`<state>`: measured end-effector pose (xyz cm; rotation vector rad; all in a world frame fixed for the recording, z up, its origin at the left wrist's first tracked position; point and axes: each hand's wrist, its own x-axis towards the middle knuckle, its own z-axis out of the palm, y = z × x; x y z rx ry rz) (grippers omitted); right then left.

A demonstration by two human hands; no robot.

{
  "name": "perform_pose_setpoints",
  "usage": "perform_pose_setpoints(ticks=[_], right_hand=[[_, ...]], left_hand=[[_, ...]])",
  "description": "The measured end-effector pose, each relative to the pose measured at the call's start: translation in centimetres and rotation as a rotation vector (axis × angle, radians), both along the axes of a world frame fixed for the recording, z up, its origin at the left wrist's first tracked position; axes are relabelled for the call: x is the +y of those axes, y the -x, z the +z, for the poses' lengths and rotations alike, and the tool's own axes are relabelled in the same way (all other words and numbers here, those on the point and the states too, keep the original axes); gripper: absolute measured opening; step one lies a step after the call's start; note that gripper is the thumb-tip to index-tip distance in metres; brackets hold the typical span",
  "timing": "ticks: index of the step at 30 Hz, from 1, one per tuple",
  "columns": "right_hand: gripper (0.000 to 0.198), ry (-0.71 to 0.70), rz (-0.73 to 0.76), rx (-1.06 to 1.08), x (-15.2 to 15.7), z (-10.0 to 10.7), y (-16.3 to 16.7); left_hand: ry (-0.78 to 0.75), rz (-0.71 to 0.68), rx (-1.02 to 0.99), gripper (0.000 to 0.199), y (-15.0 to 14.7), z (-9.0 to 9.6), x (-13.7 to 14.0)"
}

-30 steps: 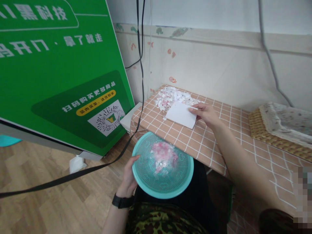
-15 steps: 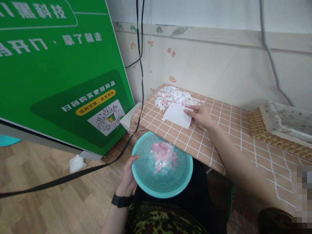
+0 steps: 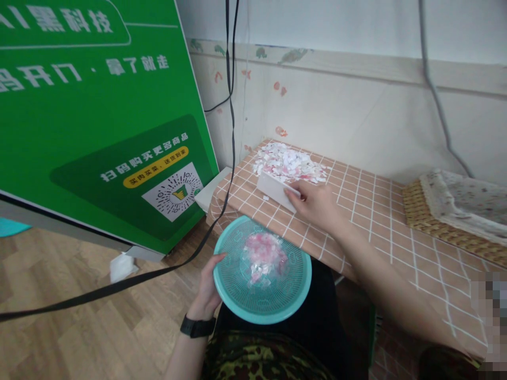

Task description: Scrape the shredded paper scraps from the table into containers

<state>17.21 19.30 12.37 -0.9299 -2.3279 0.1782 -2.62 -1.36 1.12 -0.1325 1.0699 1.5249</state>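
Note:
My left hand [image 3: 210, 279] grips the left rim of a turquoise plastic colander [image 3: 293, 301], held beside the table edge above my lap. Pink and white scraps [image 3: 263, 253] lie in the middle of the colander. Over the table, my right hand [image 3: 315, 203] pinches a white card [image 3: 275, 189] by its right end. The card is tilted up on edge, close in front of a heap of white and pink paper scraps [image 3: 291, 161]. One small scrap [image 3: 265, 198] lies apart, nearer the table edge.
A brown checked cloth [image 3: 356, 211] covers the table against the wall. A lined wicker basket [image 3: 428, 216] stands at the right. On the left is a large green panel [image 3: 99, 116], with a black strap [image 3: 178, 264] hanging across the view. A white bag [image 3: 122, 266] lies on the floor.
My right hand has turned the card from nearly flat to up on edge, shifting slightly toward the table's front. The colander stays in my left hand, almost unmoved.

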Motion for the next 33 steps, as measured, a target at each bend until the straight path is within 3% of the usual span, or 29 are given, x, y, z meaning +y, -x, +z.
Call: perform_pose_setpoints(ticks=[5,9,18,27,33], right_hand=[[0.024,-0.295,0.117,-0.333,-5.6,-1.4,3.2],[0.02,-0.405,0.163,-0.535,-7.0,-2.6,4.9],[0.017,-0.36,0.017,-0.681,-7.9,-2.0,4.5],[0.014,-0.27,-0.169,-0.746,-7.9,-1.2,1.5],[0.015,-0.227,-0.396,-0.697,-5.4,-1.2,-2.4]], left_hand=[[-0.01,0.008,-0.013,0.008,0.0,-0.7,-0.1],[-0.025,0.015,-0.017,0.007,0.1,-1.9,-0.3],[0.047,-0.146,-0.083,0.01,-0.5,-5.0,-0.7],[0.036,-0.317,-0.129,0.015,-2.0,-5.8,-0.5],[0.005,-0.349,-0.066,0.016,-2.9,-5.8,-0.3]])
